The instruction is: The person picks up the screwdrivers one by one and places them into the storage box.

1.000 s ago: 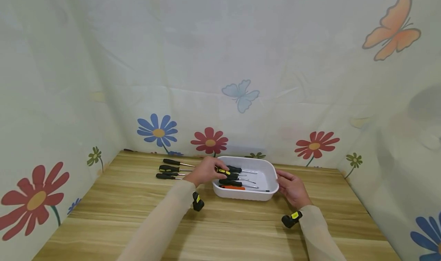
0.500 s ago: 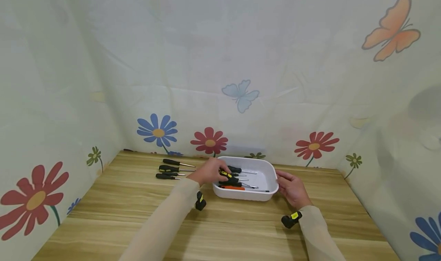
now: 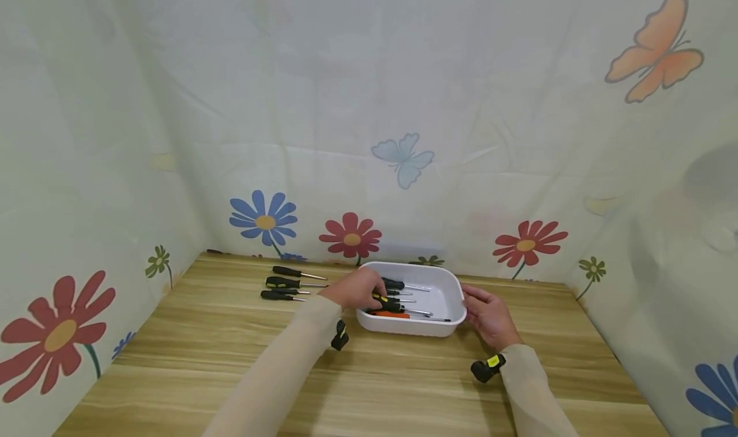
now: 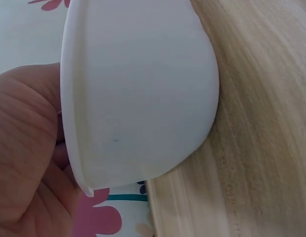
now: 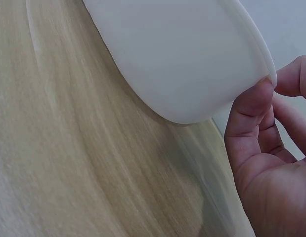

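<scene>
A white plastic tray (image 3: 403,326) with rounded corners holds several screwdrivers lying side by side. My left hand (image 3: 359,288) reaches in over the tray's left end and grips a black-and-yellow screwdriver (image 3: 390,304) by its handle, shaft pointing right. Just in front of it lies an orange-handled screwdriver (image 3: 392,314); a black-handled screwdriver (image 3: 395,284) lies at the back. At the right end my right hand (image 3: 490,318) pinches the rim between thumb and fingers, as the right wrist view confirms. In the left wrist view the tray wall (image 4: 143,98) hides the left fingertips.
Left of the tray, several black-handled screwdrivers (image 3: 284,283) lie in a row on the wood-grain table (image 3: 403,386), shafts pointing right. A flower-printed curtain (image 3: 461,200) stands behind the table and along both sides.
My left hand has moved slightly right and down into the tray with the black-and-yellow screwdriver, which now lies lower, close to the orange handle. My right hand has stayed at the rim.
</scene>
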Tool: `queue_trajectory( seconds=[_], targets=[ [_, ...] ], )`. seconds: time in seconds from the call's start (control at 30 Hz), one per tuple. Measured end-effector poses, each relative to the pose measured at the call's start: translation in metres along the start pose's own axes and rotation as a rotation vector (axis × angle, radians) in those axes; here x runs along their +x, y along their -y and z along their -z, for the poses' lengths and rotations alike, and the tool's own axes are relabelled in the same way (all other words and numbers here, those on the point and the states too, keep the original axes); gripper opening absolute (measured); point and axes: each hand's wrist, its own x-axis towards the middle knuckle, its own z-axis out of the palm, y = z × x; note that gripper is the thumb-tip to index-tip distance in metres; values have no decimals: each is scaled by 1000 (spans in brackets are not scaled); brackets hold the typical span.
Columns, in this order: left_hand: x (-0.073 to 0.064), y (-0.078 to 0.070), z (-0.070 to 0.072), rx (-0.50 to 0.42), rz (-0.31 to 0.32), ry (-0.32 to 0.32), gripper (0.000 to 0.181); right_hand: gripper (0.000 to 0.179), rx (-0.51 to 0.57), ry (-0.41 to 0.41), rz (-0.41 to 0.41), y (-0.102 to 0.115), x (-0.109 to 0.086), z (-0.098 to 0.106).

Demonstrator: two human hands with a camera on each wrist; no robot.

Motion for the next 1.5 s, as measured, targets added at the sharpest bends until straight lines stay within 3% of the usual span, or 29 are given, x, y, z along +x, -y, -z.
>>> queue_trajectory(
  seconds=[0.33,0.73,1.17,1.3,1.5],
  targets=[
    [1,-8,1,52,22,53,9,49,2,4,3,0,-1,0],
    [2,-12,3,131,-12,68,8,48,8,6,14,-1,-1,-1],
    [-3,-7,7,38,52,77,12,50,10,9,4,-1,0,0],
    [-8,-4,12,-16,66,39,18,49,1,2,1,0,-1,0],
    [-17,9,15,-75,-21,-94,22,50,12,13,-3,1,-2,0]
  ],
)
